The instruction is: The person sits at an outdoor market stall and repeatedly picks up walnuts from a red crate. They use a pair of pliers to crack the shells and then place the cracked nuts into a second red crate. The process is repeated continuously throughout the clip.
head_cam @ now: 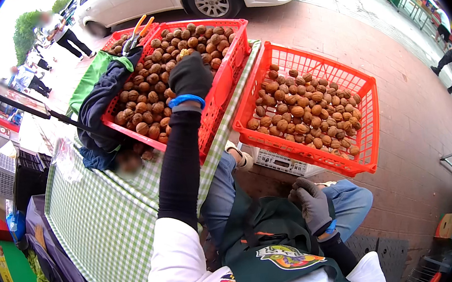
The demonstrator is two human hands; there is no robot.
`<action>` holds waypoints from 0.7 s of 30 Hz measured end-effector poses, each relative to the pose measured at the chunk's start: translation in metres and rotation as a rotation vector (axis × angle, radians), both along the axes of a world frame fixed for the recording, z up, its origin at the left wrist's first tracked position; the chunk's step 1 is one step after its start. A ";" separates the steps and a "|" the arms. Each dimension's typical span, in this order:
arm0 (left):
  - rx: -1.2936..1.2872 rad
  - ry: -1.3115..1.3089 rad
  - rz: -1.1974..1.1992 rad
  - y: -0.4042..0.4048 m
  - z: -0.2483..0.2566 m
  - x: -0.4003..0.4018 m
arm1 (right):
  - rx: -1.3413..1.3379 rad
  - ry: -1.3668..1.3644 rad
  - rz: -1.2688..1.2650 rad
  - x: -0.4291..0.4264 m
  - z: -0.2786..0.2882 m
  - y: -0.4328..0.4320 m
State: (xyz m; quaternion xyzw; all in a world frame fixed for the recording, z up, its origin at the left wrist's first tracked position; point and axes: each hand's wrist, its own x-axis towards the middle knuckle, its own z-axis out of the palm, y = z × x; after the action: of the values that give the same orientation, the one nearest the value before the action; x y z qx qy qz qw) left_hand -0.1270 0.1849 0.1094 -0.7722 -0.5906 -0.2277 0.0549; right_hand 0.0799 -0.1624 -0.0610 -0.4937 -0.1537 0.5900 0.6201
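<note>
My left hand (191, 76), in a dark glove with a blue band at the wrist, reaches over the walnuts (149, 95) in a red plastic crate (221, 99) on the table. A pale yellowish piece (184, 53) shows at its fingertips; whether it is gripped is unclear. My right hand (310, 204), in a grey glove, is curled above my lap, and what it may hold is hidden. Beyond it, a second red crate (306, 148) holds more walnuts (302, 111). Orange-handled pliers or cutters (136, 36) lie at a smaller red crate at the back left.
The table has a green-and-white checked cloth (113, 212). Dark and green fabric (99, 97) drapes beside the crates. A white crate (280, 162) stands beneath the right crate. A white car (143, 0) is parked behind; several people stand farther off.
</note>
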 end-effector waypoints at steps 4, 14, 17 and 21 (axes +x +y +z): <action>-0.266 0.476 0.151 0.056 -0.048 -0.074 | -0.032 0.066 0.081 -0.012 0.005 -0.004; -0.364 -0.492 -0.603 -0.031 -0.003 -0.029 | 0.261 -0.446 0.095 0.005 0.057 0.046; -0.658 -0.624 -0.651 -0.102 0.013 0.010 | 0.491 -0.492 0.010 0.002 0.097 0.074; -0.698 -0.644 -0.813 -0.171 0.003 0.041 | 0.706 -0.412 0.052 -0.011 0.135 0.097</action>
State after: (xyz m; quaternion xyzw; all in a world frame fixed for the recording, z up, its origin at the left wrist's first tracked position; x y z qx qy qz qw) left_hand -0.0857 0.0144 0.1124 -0.8002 -0.2761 -0.2456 -0.4724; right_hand 0.0692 -0.0653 0.0736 -0.3546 -0.4802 0.4052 0.6925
